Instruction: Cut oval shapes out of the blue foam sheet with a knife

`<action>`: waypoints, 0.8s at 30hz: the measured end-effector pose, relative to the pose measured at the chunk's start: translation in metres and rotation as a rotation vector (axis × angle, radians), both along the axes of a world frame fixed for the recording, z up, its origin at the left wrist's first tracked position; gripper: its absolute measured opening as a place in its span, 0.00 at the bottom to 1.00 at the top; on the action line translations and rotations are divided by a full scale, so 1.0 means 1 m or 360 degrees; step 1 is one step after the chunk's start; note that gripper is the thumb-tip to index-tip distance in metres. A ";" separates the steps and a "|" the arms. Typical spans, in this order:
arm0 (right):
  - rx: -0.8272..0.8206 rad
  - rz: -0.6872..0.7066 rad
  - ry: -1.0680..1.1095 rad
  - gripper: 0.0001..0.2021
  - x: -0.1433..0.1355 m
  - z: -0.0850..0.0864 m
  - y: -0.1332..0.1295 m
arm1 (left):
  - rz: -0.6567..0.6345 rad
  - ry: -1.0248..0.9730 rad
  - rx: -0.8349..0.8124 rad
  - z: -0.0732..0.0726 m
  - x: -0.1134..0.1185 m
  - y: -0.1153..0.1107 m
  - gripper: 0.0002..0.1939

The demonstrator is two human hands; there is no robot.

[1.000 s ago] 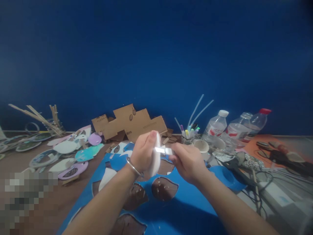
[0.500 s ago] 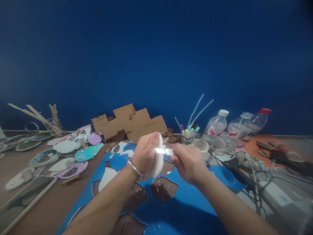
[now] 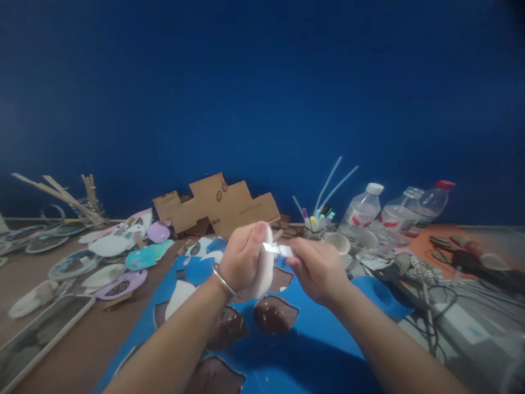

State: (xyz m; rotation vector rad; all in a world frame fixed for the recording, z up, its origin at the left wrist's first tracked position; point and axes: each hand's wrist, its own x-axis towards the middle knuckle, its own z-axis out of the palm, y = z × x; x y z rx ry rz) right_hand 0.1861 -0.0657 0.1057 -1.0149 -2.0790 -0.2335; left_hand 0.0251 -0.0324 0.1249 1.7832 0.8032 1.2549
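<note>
My left hand [image 3: 241, 257], with a silver bangle at the wrist, is closed round a white foam piece [image 3: 266, 273] held on edge. My right hand [image 3: 318, 268] grips a small white-handled craft knife [image 3: 285, 250]. Its bright blade points left and lies at the upper part of the foam's near side; whether it bites in I cannot tell. Below both hands a blue sheet [image 3: 320, 339] has leaf-shaped cut-outs. Through one cut-out [image 3: 275, 314] the brown tabletop shows, dotted with white crumbs.
Cut cardboard [image 3: 229, 202] leans at the blue wall. Painted fish-like shapes [image 3: 150, 256] and a framed tray [image 3: 45, 334] lie left, near wooden sticks [image 3: 65, 194]. Toward the right are a pen holder [image 3: 314, 232], plastic bottles [image 3: 363, 208], a blue tape roll [image 3: 381, 295] and black cables [image 3: 438, 306].
The knife has shifted slightly up and right, and its blade now slants differently against the foam. My left hand and the foam have barely moved.
</note>
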 end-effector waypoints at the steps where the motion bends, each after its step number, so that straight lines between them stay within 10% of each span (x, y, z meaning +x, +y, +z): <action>1: 0.0010 -0.0005 0.0002 0.16 0.000 0.000 0.000 | -0.0001 -0.0013 0.0002 0.000 0.000 0.000 0.23; 24: 0.0064 -0.0026 0.0051 0.18 0.001 0.002 0.000 | 0.0009 0.0046 0.0034 0.002 0.000 -0.004 0.23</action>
